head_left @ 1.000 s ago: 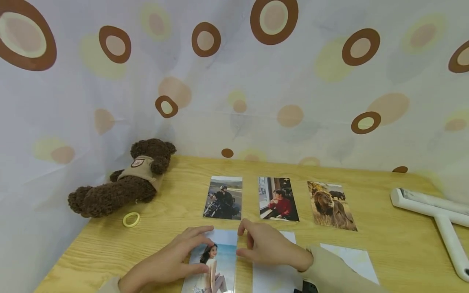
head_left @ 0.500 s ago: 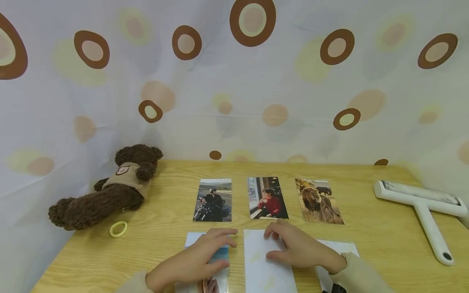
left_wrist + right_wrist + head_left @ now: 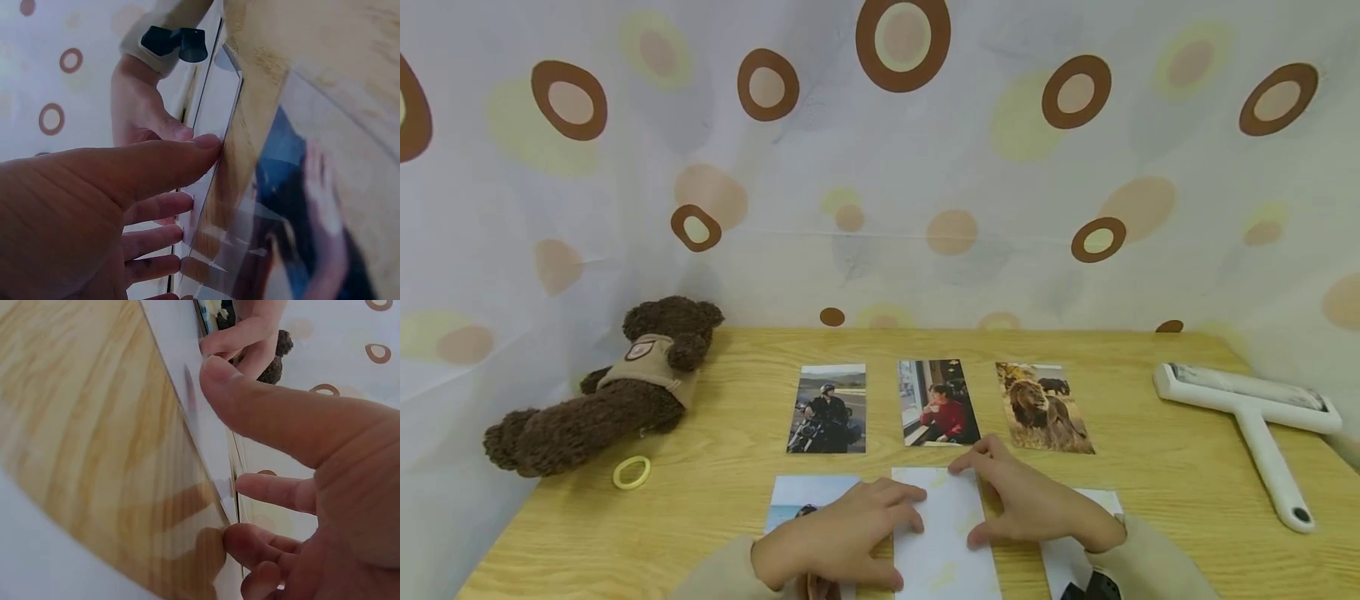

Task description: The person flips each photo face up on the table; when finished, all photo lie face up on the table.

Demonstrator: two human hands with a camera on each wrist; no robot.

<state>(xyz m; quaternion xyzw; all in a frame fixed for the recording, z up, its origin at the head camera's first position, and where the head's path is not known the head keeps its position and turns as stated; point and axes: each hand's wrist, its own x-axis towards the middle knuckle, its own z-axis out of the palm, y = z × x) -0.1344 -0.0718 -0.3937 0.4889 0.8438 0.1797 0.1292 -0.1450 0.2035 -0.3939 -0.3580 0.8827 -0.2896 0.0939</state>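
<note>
In the head view a glossy white card (image 3: 942, 542) lies on the table between my two hands. My left hand (image 3: 850, 529) is at its left edge, fingers spread and over the card's margin, thumb low on the same side. Across from it, my right hand (image 3: 1030, 500) has its index finger at the upper right corner and its thumb at the right edge. The left wrist view shows the left thumb (image 3: 200, 150) right at the card's edge. Under my left forearm lies a seaside photo (image 3: 812, 492), partly covered. Another white card (image 3: 1067, 558) lies partly hidden by my right wrist.
Three photos stand in a row behind: a motorcyclist (image 3: 827, 410), a person in red (image 3: 940, 404) and a lion (image 3: 1045, 408). A brown teddy bear (image 3: 587, 425) and a yellow ring (image 3: 632, 472) are at left, a white T-shaped roller tool (image 3: 1255, 408) at right.
Both hands have moved right, from the seaside photo to the middle white card. The left hand now reaches its left edge, the right hand its right edge. The head view has turned right.
</note>
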